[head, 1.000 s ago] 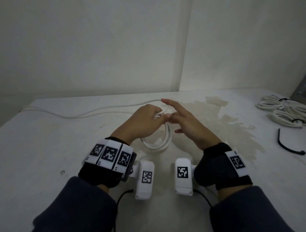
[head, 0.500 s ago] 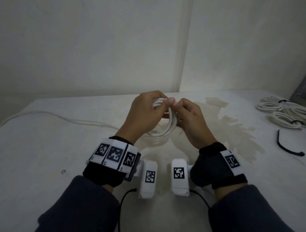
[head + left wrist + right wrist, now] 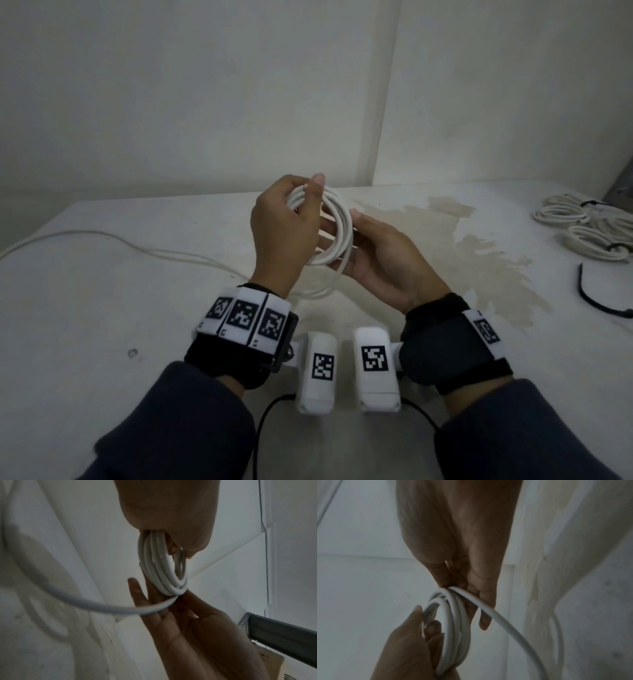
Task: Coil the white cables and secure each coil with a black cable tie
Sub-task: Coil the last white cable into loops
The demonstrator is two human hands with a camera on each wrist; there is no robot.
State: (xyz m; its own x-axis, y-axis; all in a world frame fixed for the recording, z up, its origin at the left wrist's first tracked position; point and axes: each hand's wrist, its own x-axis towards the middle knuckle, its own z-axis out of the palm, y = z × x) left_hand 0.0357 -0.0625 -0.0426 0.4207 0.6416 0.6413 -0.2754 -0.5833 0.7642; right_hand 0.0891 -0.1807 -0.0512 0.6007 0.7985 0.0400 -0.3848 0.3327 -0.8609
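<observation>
Both hands are up above the bench [image 3: 102, 308], working one white cable coil [image 3: 337, 226] between them. Left hand [image 3: 284, 233] grips the top of the coil, fingers curled round the bundled loops and thumb laid over them (thumb tip visible at the top of the coil in the head view). Right hand [image 3: 383, 263] sits palm up under and beside the coil's lower right side, fingers straight and spread loosely, supporting the loops rather than pinching them. Left wrist view shows the same: several loops bunched at the left hand [image 3: 168, 513], the bottom of the coil [image 3: 164, 573] resting on the right hand's fingers [image 3: 154, 601]. Loose tail of cable [image 3: 102, 240] leaves the coil bottom, drops to the bench and trails off to the left edge. In the right wrist view that tail [image 3: 505, 623] runs across the right fingers and down toward the bench. Finished coils [image 3: 582, 226] lie in a pile at the far right of the bench, black ties on them. One loose black cable tie [image 3: 596, 301] lies just in front of that pile, well apart from the hands. Brownish stain [image 3: 479, 260] marks the bench surface right of the hands.
</observation>
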